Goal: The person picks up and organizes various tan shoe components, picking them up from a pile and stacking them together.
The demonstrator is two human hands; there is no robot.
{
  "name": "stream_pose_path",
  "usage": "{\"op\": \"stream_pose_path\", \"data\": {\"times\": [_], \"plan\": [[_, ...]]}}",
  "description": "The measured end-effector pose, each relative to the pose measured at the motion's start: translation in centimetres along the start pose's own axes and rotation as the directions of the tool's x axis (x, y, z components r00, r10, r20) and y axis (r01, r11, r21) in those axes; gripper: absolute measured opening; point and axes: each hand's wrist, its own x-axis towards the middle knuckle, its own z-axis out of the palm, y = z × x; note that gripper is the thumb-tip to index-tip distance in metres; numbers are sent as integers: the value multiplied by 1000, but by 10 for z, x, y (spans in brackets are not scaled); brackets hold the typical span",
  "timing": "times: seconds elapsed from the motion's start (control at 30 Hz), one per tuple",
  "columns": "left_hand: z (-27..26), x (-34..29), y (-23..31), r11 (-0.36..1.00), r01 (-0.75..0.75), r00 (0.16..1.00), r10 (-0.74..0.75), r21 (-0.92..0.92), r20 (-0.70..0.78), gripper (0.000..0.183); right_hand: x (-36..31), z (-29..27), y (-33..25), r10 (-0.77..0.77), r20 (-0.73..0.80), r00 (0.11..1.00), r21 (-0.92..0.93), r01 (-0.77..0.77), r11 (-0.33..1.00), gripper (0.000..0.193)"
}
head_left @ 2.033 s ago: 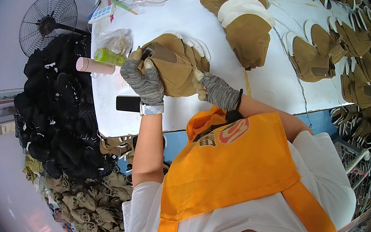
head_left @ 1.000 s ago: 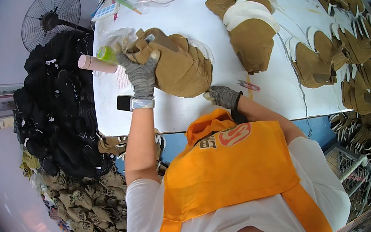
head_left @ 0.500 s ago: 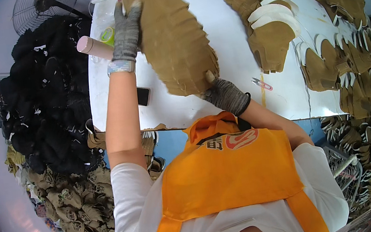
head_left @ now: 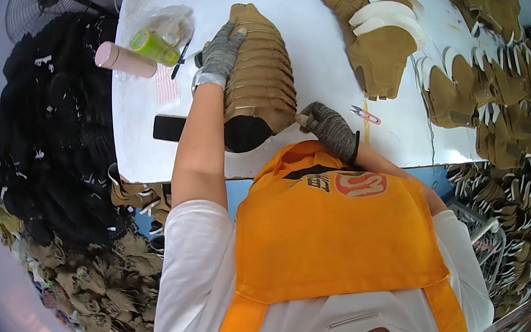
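A long row of overlapping brown fabric pieces (head_left: 257, 74) lies lengthwise on the white table, fanned in narrow steps. A black rounded face (head_left: 247, 133) shows at its near end. My left hand (head_left: 221, 52), in a grey knit glove, grips the left edge, thumb over the top; the fingers beneath are partly hidden. At the near right corner, my right hand (head_left: 330, 130), also gloved, has its fingers curled and its bare thumb tip against the fabric edge. Pink-handled thread snips (head_left: 366, 115) lie to the right of that hand.
A pink bottle (head_left: 124, 60), a green cup (head_left: 154, 47) and a phone (head_left: 168, 127) are on the table's left. Brown pieces with white curved strips (head_left: 386, 31) cover its right side. Black items (head_left: 61, 128) are heaped beyond the left edge. A fan (head_left: 50, 9) stands far left.
The brown pieces have come down and nearer, now lying narrower with their stepped edges up and a black end showing. My left hand has moved right and nearer; my right hand shifted slightly right.
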Motion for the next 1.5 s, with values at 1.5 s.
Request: {"op": "stream_pose_path", "data": {"times": [1.5], "plan": [[13,19,-26,941,-59,998,46,-332,-49,66,97,-38,-57,-397,16,918,-580,332,744,77]]}}
